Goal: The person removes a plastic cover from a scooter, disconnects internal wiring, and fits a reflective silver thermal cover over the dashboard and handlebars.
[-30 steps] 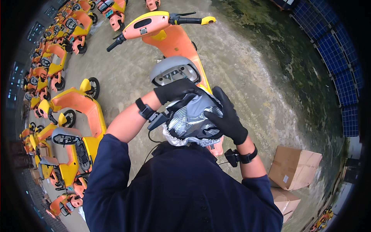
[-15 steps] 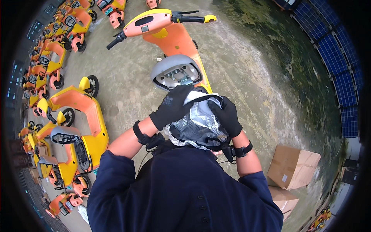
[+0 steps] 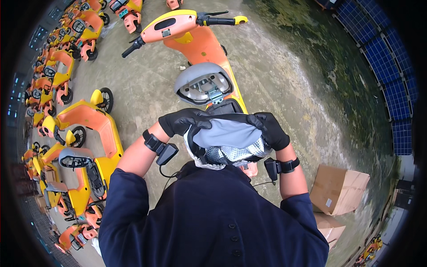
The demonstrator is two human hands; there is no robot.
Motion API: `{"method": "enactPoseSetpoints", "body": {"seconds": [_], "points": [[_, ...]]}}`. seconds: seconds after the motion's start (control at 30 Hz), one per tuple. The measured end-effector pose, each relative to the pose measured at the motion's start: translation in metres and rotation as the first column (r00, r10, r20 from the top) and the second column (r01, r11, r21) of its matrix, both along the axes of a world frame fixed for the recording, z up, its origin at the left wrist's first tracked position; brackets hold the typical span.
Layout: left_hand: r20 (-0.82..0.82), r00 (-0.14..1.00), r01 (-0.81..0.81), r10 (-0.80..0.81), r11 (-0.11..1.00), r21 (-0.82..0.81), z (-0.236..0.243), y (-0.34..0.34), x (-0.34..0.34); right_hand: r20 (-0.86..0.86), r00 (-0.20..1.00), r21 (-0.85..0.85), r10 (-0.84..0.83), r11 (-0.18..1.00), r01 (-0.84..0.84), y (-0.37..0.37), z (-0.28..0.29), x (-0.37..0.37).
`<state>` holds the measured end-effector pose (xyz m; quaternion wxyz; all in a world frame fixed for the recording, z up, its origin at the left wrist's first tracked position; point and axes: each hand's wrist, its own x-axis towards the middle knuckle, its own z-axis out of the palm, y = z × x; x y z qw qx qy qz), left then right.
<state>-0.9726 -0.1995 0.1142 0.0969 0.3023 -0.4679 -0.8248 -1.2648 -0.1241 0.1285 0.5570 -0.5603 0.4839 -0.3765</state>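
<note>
My left hand [image 3: 185,122], in a black glove, grips the left edge of a soft silver-and-grey cover [image 3: 229,133] with black edging. My right hand [image 3: 270,130], also gloved in black, pinches the opposite edge. Between them the cover is spread wide, with grey cloth on top and shiny quilted silver material below. Just beyond it, a yellow and orange scooter [image 3: 207,46] stands with its grey seat [image 3: 202,75] tipped up, showing the pale underside and a metal hinge bracket [image 3: 216,96]. A dark part of the scooter body lies below that bracket.
More yellow and orange scooters [image 3: 102,142] stand close on the left, with rows of others behind them. Two cardboard boxes [image 3: 329,189] rest on the floor at the lower right. Blue panels [image 3: 382,60] line the far right.
Both hands have moved apart, stretching the cover's edge sideways, and the left has drawn back from the raised seat. Grey cloth and the hinge bracket show more now.
</note>
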Motion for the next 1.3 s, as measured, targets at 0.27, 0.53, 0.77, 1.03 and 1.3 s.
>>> {"method": "enactPoseSetpoints", "body": {"seconds": [0.27, 0.53, 0.77, 1.03, 1.3], "points": [[0.24, 0.954, 0.003, 0.178, 0.798, -0.603, 0.032, 0.003, -0.029, -0.319, 0.948, -0.466, -0.024, 0.875, -0.134, -0.007, -0.042, -0.027], [0.089, 0.844, -0.014, 0.528, 0.188, -0.982, -0.015, 0.022, -0.034, -0.366, 0.892, -0.548, -0.265, 0.836, 0.023, 0.01, -0.035, -0.023], [-0.016, 0.873, -0.372, 0.488, 0.642, -0.671, -0.003, 0.011, -0.034, -0.323, 0.889, -0.474, -0.323, 0.869, 0.143, 0.018, -0.015, -0.019], [-0.018, 0.982, -0.189, 0.188, 0.98, -0.065, 0.002, 0.003, 0.007, -0.188, 0.956, -0.048, -0.223, 0.975, 0.218, 0.011, -0.022, -0.04], [-0.187, 0.965, -0.162, 0.183, 0.979, 0.122, 0.006, 0.006, -0.005, -0.302, 0.924, 0.004, 0.234, 0.97, -0.244, 0.009, -0.054, -0.052]]}}
